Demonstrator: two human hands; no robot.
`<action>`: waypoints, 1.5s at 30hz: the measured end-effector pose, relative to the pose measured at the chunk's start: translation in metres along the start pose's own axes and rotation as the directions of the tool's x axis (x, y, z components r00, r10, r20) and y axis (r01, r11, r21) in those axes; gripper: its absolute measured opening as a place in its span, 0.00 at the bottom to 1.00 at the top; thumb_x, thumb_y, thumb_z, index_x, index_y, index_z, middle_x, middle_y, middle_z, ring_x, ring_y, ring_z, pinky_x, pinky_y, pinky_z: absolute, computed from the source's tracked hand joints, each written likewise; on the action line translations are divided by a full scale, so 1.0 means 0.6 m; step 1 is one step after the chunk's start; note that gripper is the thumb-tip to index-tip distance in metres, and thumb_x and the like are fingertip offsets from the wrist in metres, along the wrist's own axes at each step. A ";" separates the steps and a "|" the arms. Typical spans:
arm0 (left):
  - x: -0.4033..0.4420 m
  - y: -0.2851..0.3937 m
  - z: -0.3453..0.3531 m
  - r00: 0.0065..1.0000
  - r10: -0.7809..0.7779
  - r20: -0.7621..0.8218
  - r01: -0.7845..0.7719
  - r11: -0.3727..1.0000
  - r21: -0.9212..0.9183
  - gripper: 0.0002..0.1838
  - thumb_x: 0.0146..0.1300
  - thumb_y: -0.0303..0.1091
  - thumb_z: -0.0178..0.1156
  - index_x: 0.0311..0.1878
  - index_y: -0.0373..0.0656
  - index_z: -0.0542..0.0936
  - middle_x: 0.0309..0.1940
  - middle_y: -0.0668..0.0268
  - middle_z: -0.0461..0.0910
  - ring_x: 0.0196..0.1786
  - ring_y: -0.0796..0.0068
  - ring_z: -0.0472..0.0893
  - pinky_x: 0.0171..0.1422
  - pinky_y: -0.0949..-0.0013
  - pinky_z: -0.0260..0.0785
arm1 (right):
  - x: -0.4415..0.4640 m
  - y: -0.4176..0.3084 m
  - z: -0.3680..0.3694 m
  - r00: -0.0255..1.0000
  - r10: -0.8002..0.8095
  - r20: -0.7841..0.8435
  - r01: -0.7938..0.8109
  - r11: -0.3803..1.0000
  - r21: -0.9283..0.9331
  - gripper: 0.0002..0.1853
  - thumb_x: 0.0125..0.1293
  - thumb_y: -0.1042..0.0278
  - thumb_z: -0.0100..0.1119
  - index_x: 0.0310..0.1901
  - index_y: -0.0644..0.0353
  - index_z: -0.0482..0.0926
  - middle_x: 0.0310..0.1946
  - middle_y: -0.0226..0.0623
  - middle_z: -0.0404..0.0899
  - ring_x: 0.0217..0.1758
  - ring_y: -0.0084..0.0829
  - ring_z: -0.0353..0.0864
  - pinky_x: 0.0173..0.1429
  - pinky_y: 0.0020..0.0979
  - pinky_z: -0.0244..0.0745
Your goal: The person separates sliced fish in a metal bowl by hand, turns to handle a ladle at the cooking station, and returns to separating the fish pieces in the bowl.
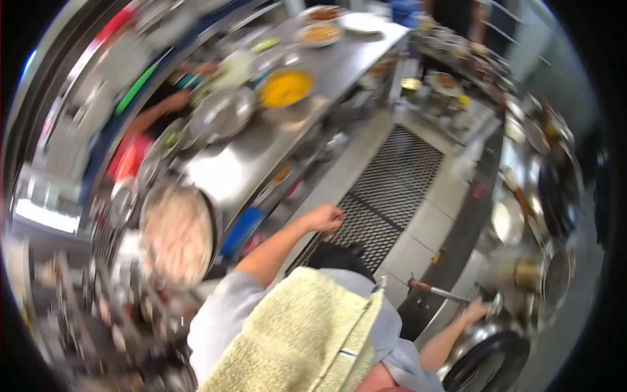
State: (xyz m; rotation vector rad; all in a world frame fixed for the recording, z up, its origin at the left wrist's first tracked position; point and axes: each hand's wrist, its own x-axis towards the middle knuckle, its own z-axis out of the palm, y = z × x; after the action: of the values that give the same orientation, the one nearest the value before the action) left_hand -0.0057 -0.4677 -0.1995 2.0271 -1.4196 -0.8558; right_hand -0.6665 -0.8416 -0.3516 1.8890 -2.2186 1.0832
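Note:
My left hand [324, 217] is in front of my body, over the perforated floor mat [405, 166]. Its fingers are curled in, and blur hides whether anything is in them. On the right side, my right hand [475, 310] is closed around a metal ladle [447, 294] with a brownish handle end, above the stove area. Close below that hand lies a black ring-shaped item [490, 366]. A yellow towel [294, 326] is draped over my shoulder and chest.
A steel counter [228, 166] on the left holds metal bowls, a bowl of yellow food [285, 88] and a large pot of pale food [177, 234]. Another person's arm [157, 117] reaches over it. Pots and pans line the right.

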 end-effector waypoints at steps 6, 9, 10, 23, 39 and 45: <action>-0.255 0.069 -0.048 0.948 -0.242 -0.206 0.225 0.969 -0.105 0.15 0.62 0.36 0.63 0.49 0.40 0.84 0.49 0.56 0.81 0.48 0.61 0.83 0.51 0.60 0.79 | -0.026 -0.168 -0.142 0.936 0.288 0.202 -0.243 0.945 -0.219 0.42 0.61 0.35 0.65 0.60 0.72 0.74 0.55 0.65 0.79 0.56 0.62 0.80 0.63 0.52 0.73; -0.347 0.107 -0.074 0.888 -0.350 -0.300 0.286 0.929 -0.236 0.14 0.63 0.33 0.64 0.50 0.39 0.84 0.53 0.59 0.79 0.50 0.66 0.82 0.53 0.66 0.80 | 0.001 -0.239 -0.173 0.984 0.013 0.177 0.018 0.985 -0.169 0.45 0.62 0.34 0.65 0.66 0.70 0.71 0.55 0.60 0.81 0.56 0.60 0.81 0.62 0.50 0.75; -0.371 0.121 -0.085 0.872 -0.312 -0.376 0.223 0.939 -0.262 0.13 0.64 0.32 0.64 0.50 0.39 0.84 0.53 0.58 0.80 0.50 0.67 0.82 0.53 0.66 0.80 | 0.007 -0.319 -0.206 0.956 -0.018 0.294 0.052 0.993 -0.109 0.39 0.66 0.44 0.66 0.69 0.66 0.69 0.46 0.50 0.87 0.56 0.49 0.83 0.62 0.44 0.75; -0.691 0.079 -0.228 0.213 -0.280 -0.936 0.380 0.906 -0.184 0.09 0.61 0.21 0.62 0.44 0.39 0.84 0.45 0.59 0.84 0.44 0.62 0.83 0.48 0.65 0.77 | -0.547 -1.183 -0.384 -0.290 -0.913 0.286 -0.269 0.365 0.891 0.23 0.70 0.74 0.61 0.66 0.64 0.75 0.46 0.33 0.84 0.43 0.20 0.80 0.49 0.24 0.76; -0.760 0.040 -0.257 0.157 -0.519 -0.840 0.593 0.730 -0.340 0.17 0.60 0.32 0.65 0.52 0.39 0.82 0.55 0.51 0.81 0.56 0.45 0.78 0.63 0.53 0.71 | -1.037 -1.559 -0.415 -0.875 -0.395 -0.278 -0.145 -0.334 0.931 0.17 0.63 0.69 0.59 0.54 0.61 0.82 0.43 0.40 0.86 0.45 0.35 0.84 0.52 0.34 0.77; -0.730 0.039 -0.243 0.031 -0.477 -0.878 0.589 0.719 -0.370 0.24 0.57 0.31 0.68 0.59 0.45 0.79 0.58 0.54 0.78 0.55 0.46 0.77 0.61 0.52 0.71 | -0.983 -1.613 -0.388 -0.880 -0.361 -0.310 -0.237 -0.234 0.943 0.17 0.64 0.74 0.61 0.55 0.61 0.81 0.47 0.36 0.82 0.47 0.30 0.80 0.54 0.32 0.77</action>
State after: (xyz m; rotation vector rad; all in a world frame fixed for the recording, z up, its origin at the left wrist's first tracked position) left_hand -0.0223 -0.0527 0.0027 2.4165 0.1043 0.3710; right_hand 0.2445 -0.2347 0.0229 -2.0369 -1.3063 0.5253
